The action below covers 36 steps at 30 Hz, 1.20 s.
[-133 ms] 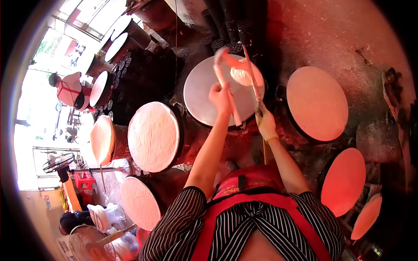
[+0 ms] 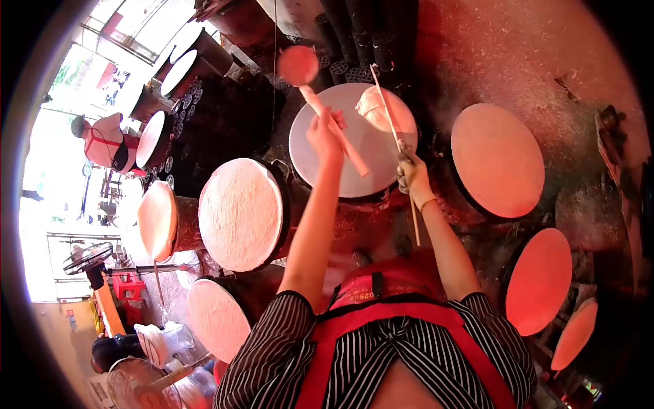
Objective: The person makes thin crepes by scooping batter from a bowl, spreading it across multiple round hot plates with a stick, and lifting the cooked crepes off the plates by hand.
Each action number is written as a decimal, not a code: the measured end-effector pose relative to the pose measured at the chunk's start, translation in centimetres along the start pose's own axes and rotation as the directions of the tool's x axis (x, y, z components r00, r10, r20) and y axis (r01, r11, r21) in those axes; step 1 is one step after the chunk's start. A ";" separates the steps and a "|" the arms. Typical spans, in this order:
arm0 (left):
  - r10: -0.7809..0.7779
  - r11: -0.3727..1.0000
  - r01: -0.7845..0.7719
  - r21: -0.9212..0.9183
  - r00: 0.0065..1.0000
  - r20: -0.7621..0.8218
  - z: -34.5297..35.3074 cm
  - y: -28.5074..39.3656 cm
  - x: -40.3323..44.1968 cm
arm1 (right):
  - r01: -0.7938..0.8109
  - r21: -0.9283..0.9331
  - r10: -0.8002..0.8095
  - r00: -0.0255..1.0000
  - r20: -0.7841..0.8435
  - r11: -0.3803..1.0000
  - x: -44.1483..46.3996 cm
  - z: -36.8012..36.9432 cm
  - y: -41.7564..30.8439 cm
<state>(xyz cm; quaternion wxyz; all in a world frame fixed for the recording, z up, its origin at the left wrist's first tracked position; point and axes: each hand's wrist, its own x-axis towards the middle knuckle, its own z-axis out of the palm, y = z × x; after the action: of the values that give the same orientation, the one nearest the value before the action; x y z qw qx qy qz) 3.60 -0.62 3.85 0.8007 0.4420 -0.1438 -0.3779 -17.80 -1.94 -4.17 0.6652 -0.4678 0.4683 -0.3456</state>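
Note:
My left hand [image 2: 325,135] is wrapped round the handle of a ladle [image 2: 298,66], whose round red-looking head is raised beyond the far left edge of a grey round griddle [image 2: 320,153]. My right hand [image 2: 413,174] grips a long thin stick [image 2: 385,102] near the griddle's right edge. The stick slants up across the griddle, and its lower end hangs below the hand. A pale folded lump [image 2: 373,111] lies on the griddle's far right part, partly behind the stick.
Round griddles with pale sheets stand at left [image 2: 240,215], lower left [image 2: 218,320] and right [image 2: 497,161]. A reddish one [image 2: 538,281] is lower right. Perforated dark cylinders [image 2: 383,51] stand behind. Another person [image 2: 105,141] is at far left. A fan [image 2: 139,385] stands lower left.
My left hand has moved left, and the ladle's head has swung up and left, off the griddle. The stick in my right hand has shifted, with its lower end now showing below the hand.

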 end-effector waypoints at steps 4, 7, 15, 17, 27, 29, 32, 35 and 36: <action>-0.172 0.982 0.165 0.088 0.982 0.074 -4.3 8.8 -1.2 | -0.119 0.323 0.179 0.970 -0.162 0.939 -6.0 3.7 1.4; -0.140 0.926 0.132 0.354 0.990 -0.002 -7.4 11.7 -6.9 | -0.087 0.294 0.162 0.957 -0.242 0.952 -6.6 6.5 3.0; -0.203 0.895 0.259 0.363 0.961 -0.186 -14.8 11.4 -20.2 | -0.039 -0.143 0.013 0.984 -0.178 0.989 3.7 15.7 0.3; -0.222 0.906 0.284 0.313 0.950 -0.217 -15.8 11.0 -21.8 | -0.033 -0.131 0.037 0.999 0.032 0.991 3.8 15.1 0.2; -0.278 0.833 0.372 0.409 0.922 -0.270 -17.5 11.0 -24.8 | -0.098 -0.078 0.092 0.993 -0.078 0.992 -1.8 5.9 0.2; -0.260 0.836 0.358 0.416 0.926 -0.276 -17.5 10.3 -25.0 | -0.073 -0.172 0.086 0.994 0.069 0.982 0.1 7.8 0.0; -0.204 0.857 0.320 0.403 0.930 -0.305 -16.0 9.0 -25.4 | -0.141 -0.209 0.182 0.965 0.189 0.968 0.7 10.0 -2.1; -0.082 0.861 0.249 0.444 0.929 -0.361 -14.8 6.6 -25.7 | -0.194 -0.224 0.270 0.881 0.389 0.955 -0.2 7.3 -4.8; -0.085 0.874 0.258 0.412 0.915 -0.393 -13.9 6.3 -26.0 | -0.211 -0.235 0.296 0.856 0.424 0.949 -0.5 5.4 -5.9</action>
<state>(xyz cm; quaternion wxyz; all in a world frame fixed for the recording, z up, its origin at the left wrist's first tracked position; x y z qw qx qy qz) -3.03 28.76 3.75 0.6497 0.6903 -0.0372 -0.3161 -13.01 -1.81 2.24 0.7508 -0.5276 0.3867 -0.0918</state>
